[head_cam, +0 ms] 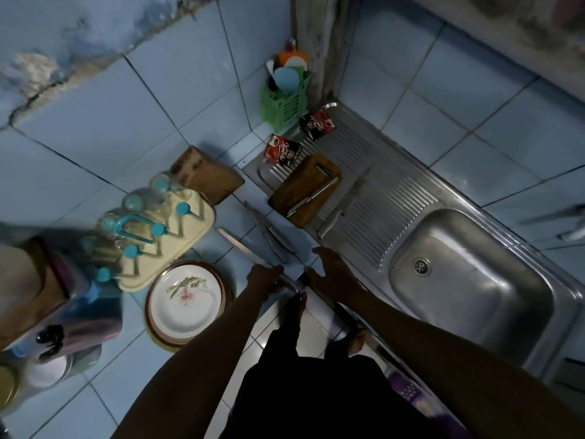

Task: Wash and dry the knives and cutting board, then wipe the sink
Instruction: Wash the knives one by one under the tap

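At the far left, well away from both hands, a cream glass rack (164,236) holds upturned glasses on teal-tipped pegs. Nearer the left hand's fingers, just to their left, a white plate (185,304) with a flower pattern sits on a brown-rimmed one. Beyond the rack a wooden knife block (207,175) lies on the blue tiled counter (95,147).

The left hand (264,278) is curled round the handle of a long knife (243,247), whose blade runs up and to the left from the fingers across the tiles. Just beyond those fingers lies a second knife (269,232), not touched.

The right hand (332,270) hovers beside the left, near the counter's front edge, fingers spread loosely and holding nothing.

Farther beyond the right fingertips, a wooden cutting board (305,188) rests on the ribbed steel drainboard (389,198), with a steel-handled knife (313,198) lying across it. Just right of the board, another large knife (346,202) lies on the ribs.

Behind the board stand two red sachets (283,150) and a green utensil basket (286,103) in the corner.

Right of the right hand is the steel sink (474,280), its drain visible.
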